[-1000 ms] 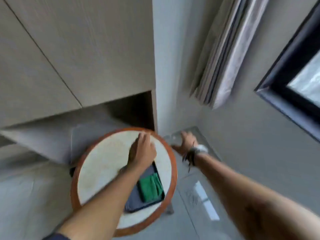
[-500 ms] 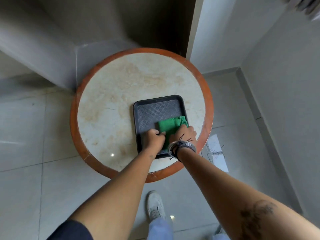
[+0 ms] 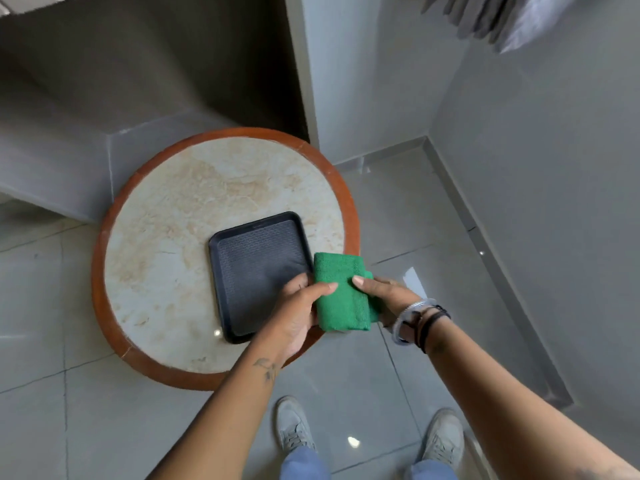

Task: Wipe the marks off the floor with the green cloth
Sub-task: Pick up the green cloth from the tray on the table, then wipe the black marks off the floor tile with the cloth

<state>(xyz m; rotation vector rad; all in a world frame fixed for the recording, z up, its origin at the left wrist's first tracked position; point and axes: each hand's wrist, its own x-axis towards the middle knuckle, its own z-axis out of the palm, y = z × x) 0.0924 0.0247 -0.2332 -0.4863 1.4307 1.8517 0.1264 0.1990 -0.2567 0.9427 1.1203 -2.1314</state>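
Both hands grip the folded green cloth (image 3: 341, 292), lifted clear over the right rim of the round table (image 3: 114, 327). At the cloth's left edge, the left hand (image 3: 298, 313) pinches it with the thumb on top and the fingers curled underneath; the right hand (image 3: 389, 297) pinches the right edge the same way (bracelets and bands sit on that wrist). Just left of the cloth is the black tray (image 3: 256, 268), lying flat on the marble-patterned top with nothing in it, its near right corner hidden under the left hand.

Right of the table, grey floor tiles (image 3: 408, 209) run open up to a skirting board (image 3: 485, 244) along the right wall and to a corner at the far side. A pale patch on the floor (image 3: 414, 277) shows just beyond the right hand, mostly hidden; whether it bears marks cannot be told. Near the bottom, two grey shoes (image 3: 294, 426) stand on bare tiles, well apart from the table's near rim.
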